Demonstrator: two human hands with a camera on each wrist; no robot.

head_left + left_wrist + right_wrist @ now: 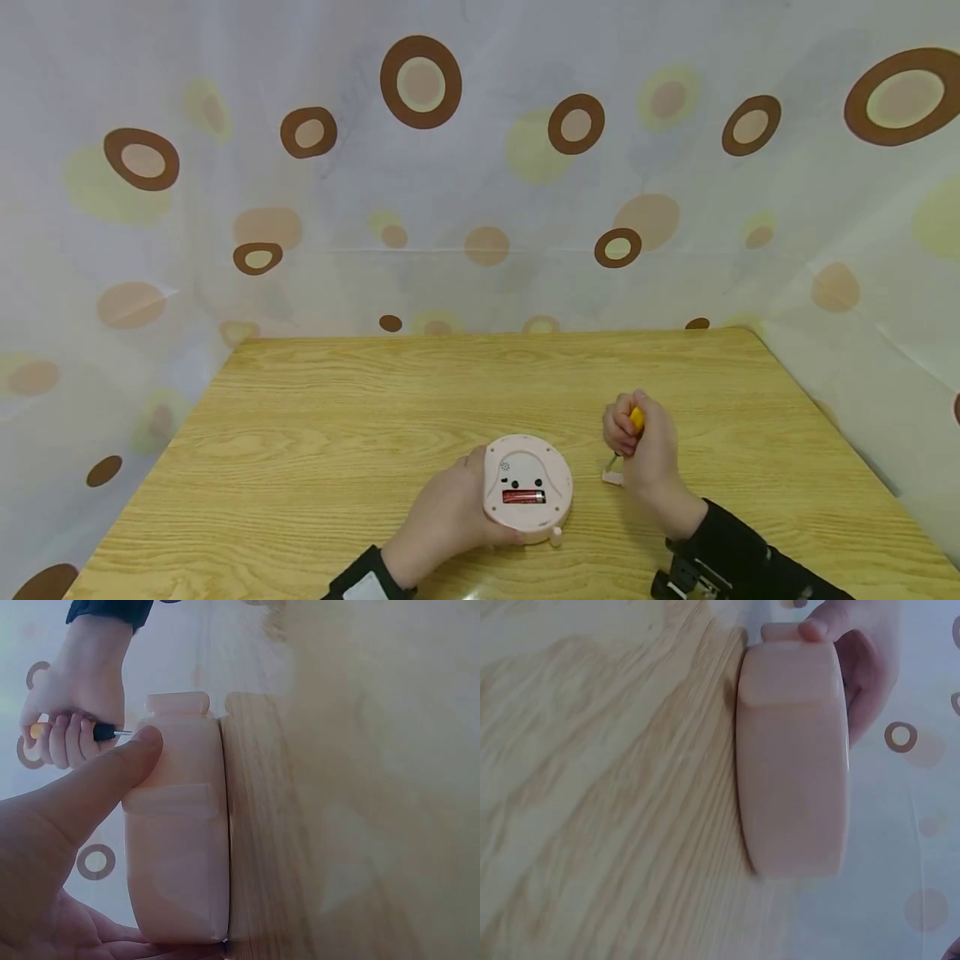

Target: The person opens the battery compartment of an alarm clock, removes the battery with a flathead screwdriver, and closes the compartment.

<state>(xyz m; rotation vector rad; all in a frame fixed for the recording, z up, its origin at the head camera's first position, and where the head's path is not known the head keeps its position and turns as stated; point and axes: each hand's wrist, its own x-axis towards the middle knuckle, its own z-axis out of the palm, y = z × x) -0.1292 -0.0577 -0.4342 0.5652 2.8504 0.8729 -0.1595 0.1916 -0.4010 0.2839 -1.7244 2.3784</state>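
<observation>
Head: left hand [442, 521] grips pink clock [527, 490] face-down on surface [337, 417], battery [523, 497] exposed; right hand [645, 454] fisted round screwdriver [634, 421].
Left wrist: thumb [127, 761] on clock [180, 825].
Right wrist: clock [791, 757] on surface; right grip not visible.

left hand [450, 517] cupped, thumb pressing; right hand [647, 450] fisted upright

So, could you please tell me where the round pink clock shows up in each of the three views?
Head: the pink clock lies back-up at bottom centre, held by the left hand.
Left wrist: the clock fills the centre-left, edge-on, against the wooden table.
Right wrist: the clock sits right of centre, edge-on.
Shared landmark: the wooden table.
</observation>
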